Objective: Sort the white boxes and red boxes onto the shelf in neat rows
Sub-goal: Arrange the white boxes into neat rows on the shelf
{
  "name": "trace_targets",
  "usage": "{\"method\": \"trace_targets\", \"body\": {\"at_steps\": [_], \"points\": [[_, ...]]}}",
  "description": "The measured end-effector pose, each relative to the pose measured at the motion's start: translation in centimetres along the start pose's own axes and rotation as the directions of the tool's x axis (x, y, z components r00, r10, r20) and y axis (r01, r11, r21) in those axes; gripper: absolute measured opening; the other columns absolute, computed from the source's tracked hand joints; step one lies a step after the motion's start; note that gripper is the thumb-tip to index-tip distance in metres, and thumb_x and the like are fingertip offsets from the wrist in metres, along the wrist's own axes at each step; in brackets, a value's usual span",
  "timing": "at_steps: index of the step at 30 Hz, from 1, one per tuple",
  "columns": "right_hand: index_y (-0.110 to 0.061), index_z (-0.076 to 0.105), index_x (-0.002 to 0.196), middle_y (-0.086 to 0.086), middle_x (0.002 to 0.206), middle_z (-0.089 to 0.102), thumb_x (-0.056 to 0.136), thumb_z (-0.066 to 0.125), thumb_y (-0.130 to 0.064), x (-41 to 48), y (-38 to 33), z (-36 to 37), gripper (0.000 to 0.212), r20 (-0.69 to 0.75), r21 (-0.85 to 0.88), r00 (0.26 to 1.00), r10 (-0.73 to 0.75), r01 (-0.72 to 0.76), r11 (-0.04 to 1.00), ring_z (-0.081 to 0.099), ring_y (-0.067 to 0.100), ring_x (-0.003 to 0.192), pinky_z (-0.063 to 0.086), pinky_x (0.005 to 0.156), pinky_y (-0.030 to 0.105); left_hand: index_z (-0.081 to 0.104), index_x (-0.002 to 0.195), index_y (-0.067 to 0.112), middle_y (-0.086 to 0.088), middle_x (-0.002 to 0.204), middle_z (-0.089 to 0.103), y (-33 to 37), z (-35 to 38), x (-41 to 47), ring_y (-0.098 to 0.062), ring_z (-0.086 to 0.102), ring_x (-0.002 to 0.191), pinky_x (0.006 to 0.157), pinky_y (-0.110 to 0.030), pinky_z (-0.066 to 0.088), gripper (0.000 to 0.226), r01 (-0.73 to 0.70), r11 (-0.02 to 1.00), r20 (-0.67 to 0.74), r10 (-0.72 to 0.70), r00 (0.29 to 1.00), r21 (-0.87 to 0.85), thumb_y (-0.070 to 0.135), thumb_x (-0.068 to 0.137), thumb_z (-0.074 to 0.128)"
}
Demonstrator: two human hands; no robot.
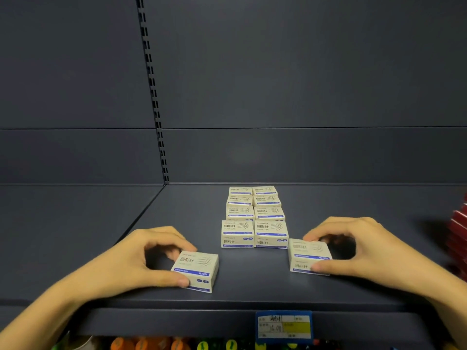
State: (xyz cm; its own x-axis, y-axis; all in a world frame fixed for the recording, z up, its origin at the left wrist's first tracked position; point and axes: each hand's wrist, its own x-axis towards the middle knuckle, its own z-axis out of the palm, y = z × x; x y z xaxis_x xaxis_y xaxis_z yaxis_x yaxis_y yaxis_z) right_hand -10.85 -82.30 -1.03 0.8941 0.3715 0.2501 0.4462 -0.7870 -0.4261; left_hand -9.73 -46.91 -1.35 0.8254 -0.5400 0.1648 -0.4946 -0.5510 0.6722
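Nearest, a price label point(284, 327) is fixed to the front lip of the shelf point(252, 289), right of centre. Coloured goods show below it, too cut off to identify.

On the near part of the shelf, the left hand point(126, 258) pinches a white box point(195, 271), thumb on its near side and fingers curled over its far-left edge. This box lies skewed, left of the stocked rows and apart from them.

The right hand point(366, 248) pinches a second white box point(309, 256) the same way. It sits just beside the near right end of the rows; whether they touch cannot be confirmed.

Judgement: gripping the outer sides keeps each box's inner side free, so it can be slid flush against its neighbours.

Farther in, the stocked white boxes point(254, 215) form two adjoining rows running to the back panel point(278, 97), labels up and facing near, evidently so they can be read.

At the far right edge a stack of red boxes point(458, 243) is partly in view, well apart from the white ones. Judgement: the colours are being kept separate, and the red rows are not yet laid.
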Motion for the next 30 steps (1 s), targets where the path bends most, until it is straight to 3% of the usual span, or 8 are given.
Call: {"method": "trace_targets", "body": {"at_steps": [7,12,18,23,26,30], "points": [[-0.046,0.065,0.092,-0.037,0.102,0.059,0.058,0.066,-0.061,0.7,-1.7,1.8,0.037,-0.058,0.057,0.995,-0.081,0.084,0.995,0.056,-0.013,0.099,0.040,0.085,0.005,0.070,0.085,0.028,0.014,0.087,0.072,1.4,2.5,1.5,-0.007,0.066,0.084,0.075,-0.018,0.052,0.041,-0.020,1.000,-0.198,0.018,0.980,-0.005,0.050,0.051,0.076],[-0.041,0.067,0.094,-0.031,0.105,0.057,0.062,0.064,-0.061,0.8,-2.1,2.9,0.038,-0.133,0.080,0.985,-0.109,0.120,0.990,0.055,-0.010,0.102,0.042,0.086,0.008,0.071,0.085,0.030,0.015,0.090,0.070,1.7,3.8,2.3,-0.007,0.064,0.085,0.073,-0.020,0.052,0.042,-0.046,0.999,-0.292,0.050,0.955,0.021,0.056,0.051,0.072],[-0.040,0.067,0.095,-0.030,0.099,0.062,0.063,0.059,-0.066,0.6,-2.2,3.8,0.042,-0.225,0.072,0.970,-0.092,0.110,0.991,0.057,-0.003,0.100,0.051,0.084,0.030,0.071,0.090,0.031,0.013,0.091,0.067,1.6,4.3,2.8,-0.008,0.063,0.085,0.075,-0.024,0.052,0.048,-0.057,0.995,-0.331,0.080,0.940,0.078,0.059,0.051,0.068],[-0.039,0.068,0.096,-0.031,0.097,0.062,0.063,0.059,-0.067,0.7,-2.2,3.9,0.044,-0.249,0.012,0.964,-0.098,0.104,0.994,0.052,-0.003,0.101,0.049,0.081,0.025,0.071,0.089,0.027,0.007,0.086,0.069,1.5,4.8,2.9,-0.006,0.062,0.082,0.073,-0.021,0.051,0.053,-0.041,0.994,-0.397,0.079,0.915,0.103,0.061,0.049,0.066],[-0.038,0.068,0.097,-0.032,0.096,0.061,0.063,0.058,-0.066,0.9,-2.4,4.1,0.045,-0.254,0.013,0.962,-0.100,0.106,0.994,0.051,-0.002,0.101,0.049,0.082,0.024,0.070,0.090,0.025,0.009,0.088,0.067,1.8,5.2,3.2,-0.003,0.059,0.083,0.073,-0.017,0.049,0.051,-0.040,0.991,-0.402,0.088,0.912,0.126,0.058,0.051,0.067],[-0.037,0.067,0.100,-0.029,0.103,0.060,0.063,0.062,-0.065,0.9,-2.5,4.1,0.047,-0.262,0.053,0.959,-0.107,0.125,0.991,0.049,-0.003,0.106,0.042,0.091,0.020,0.060,0.095,0.033,0.020,0.098,0.058,1.9,5.3,3.1,0.007,0.051,0.097,0.077,-0.002,0.037,0.054,-0.025,0.989,-0.377,0.080,0.923,0.149,0.064,0.051,0.066]]}}
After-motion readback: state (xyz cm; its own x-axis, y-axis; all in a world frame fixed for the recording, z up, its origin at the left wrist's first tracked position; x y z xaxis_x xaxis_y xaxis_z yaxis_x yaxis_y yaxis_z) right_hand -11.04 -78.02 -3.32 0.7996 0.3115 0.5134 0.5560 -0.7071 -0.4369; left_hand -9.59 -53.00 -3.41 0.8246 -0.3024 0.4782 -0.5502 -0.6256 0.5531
